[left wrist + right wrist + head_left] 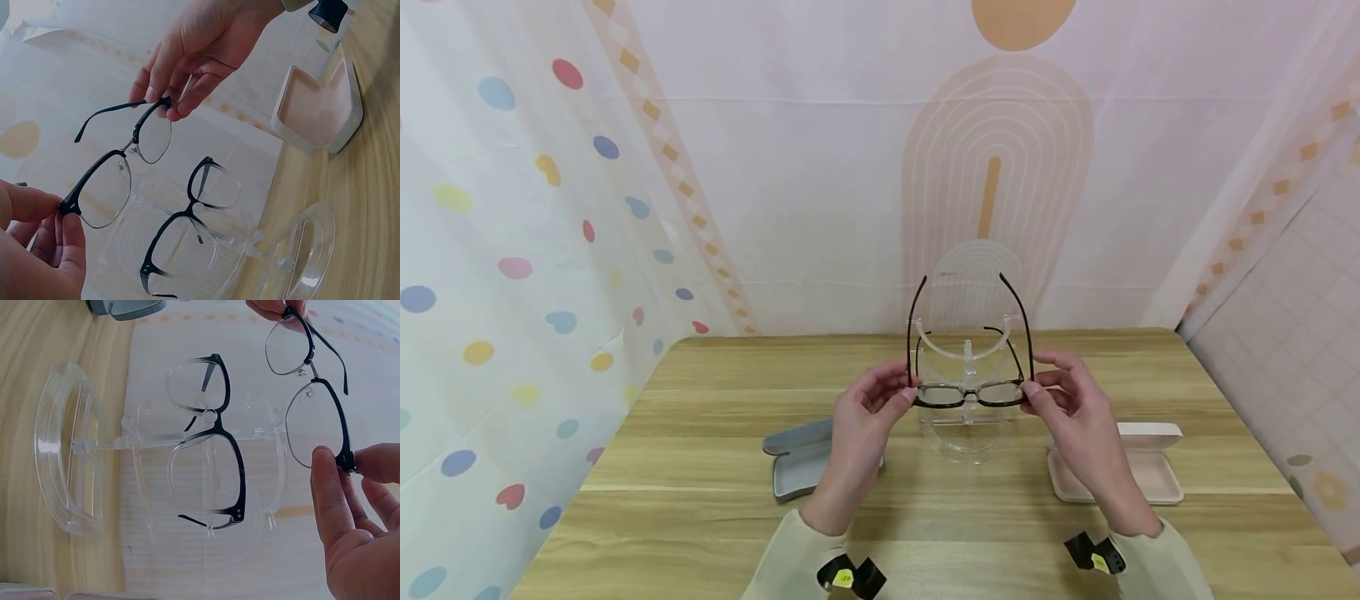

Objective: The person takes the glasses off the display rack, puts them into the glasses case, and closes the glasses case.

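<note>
Both hands hold a pair of eyeglasses (95, 170) with dark brow bars and thin metal lower rims. My left hand (868, 425) pinches one front corner by the hinge, and my right hand (1078, 421) pinches the opposite corner. The temples are unfolded and point away toward the back. Behind them, a second pair of black half-rim eyeglasses (219, 428) rests on a clear display stand (47, 447). In the head view the held pair overlaps the stand and largely hides the second pair's front.
An opened grey glasses case (797, 471) lies left of the stand, partly behind my left forearm. Right of it, an opened white case with pink lining (1153, 479) is partly covered by my right hand. The wooden table (692, 533) ends at a patterned curtain (820, 208).
</note>
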### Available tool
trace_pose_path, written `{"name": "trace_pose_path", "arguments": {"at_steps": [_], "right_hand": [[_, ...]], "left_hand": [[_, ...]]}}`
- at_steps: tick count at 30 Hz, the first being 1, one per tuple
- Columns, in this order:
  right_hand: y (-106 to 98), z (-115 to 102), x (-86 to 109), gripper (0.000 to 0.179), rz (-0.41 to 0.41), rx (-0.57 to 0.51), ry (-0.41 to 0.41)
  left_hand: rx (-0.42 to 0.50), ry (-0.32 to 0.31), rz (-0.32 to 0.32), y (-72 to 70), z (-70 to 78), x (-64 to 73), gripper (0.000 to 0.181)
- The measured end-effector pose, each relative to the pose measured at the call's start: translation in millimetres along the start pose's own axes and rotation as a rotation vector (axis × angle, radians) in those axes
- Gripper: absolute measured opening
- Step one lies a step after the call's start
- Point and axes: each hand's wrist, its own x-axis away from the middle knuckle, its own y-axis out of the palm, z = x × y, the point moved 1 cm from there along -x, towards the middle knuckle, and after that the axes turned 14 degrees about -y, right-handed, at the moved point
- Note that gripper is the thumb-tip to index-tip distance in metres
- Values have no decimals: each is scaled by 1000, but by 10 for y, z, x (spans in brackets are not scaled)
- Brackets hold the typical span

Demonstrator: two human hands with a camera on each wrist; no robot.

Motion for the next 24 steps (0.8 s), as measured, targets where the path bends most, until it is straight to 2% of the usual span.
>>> {"name": "trace_pose_path", "arguments": {"at_steps": [8,14,24], "right_hand": [[0,1,39,33,-6,4,-7],[0,-13,63,31,-19,46,-7],[17,2,90,26,-19,55,-54]], "left_hand": [[-15,17,0,5,-25,32,28],[-32,31,-2,3,-50,33,28],[-50,46,9,0,-80,24,27]]}}
